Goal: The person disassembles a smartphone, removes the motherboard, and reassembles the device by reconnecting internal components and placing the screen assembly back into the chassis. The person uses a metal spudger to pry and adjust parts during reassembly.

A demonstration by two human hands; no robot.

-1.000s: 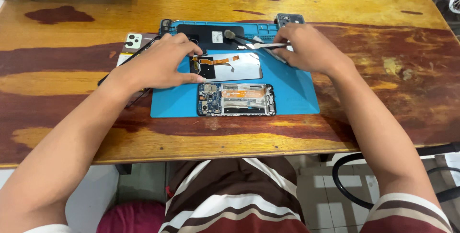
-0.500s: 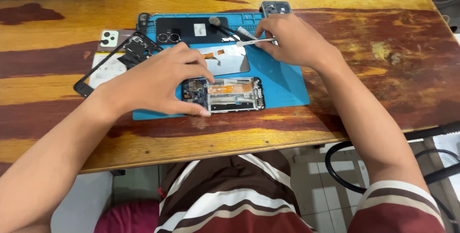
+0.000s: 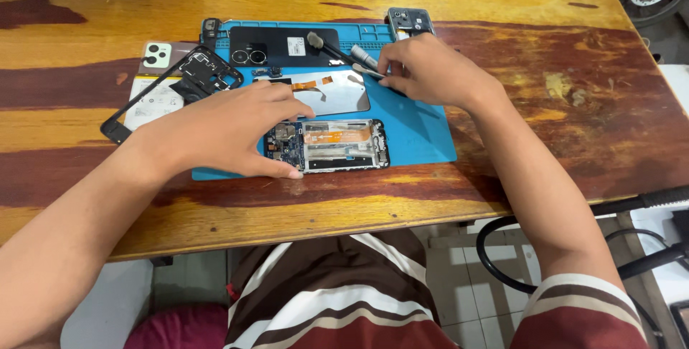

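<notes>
An opened phone (image 3: pixel 337 145) with its circuit board exposed lies on a blue work mat (image 3: pixel 423 130). My left hand (image 3: pixel 222 130) rests on the phone's left end, thumb at its near edge and fingers spread over its far edge. Just beyond lies a silvery panel (image 3: pixel 334 92) with an orange flex cable. My right hand (image 3: pixel 427 69) is at the mat's far right, fingers closed on a thin grey tool (image 3: pixel 366 71) whose tip points left toward the panel.
A black phone back cover (image 3: pixel 283 46) lies at the mat's far edge beside a brush tool (image 3: pixel 326 48). A black phone frame (image 3: pixel 183 83) and white card sit left of the mat. Another small phone part (image 3: pixel 409 20) lies beyond my right hand. Cables hang at the lower right.
My left hand moved from the silvery panel down onto the opened phone's left end. My right hand stayed by the tools, still on the thin tool. The view shifted slightly.
</notes>
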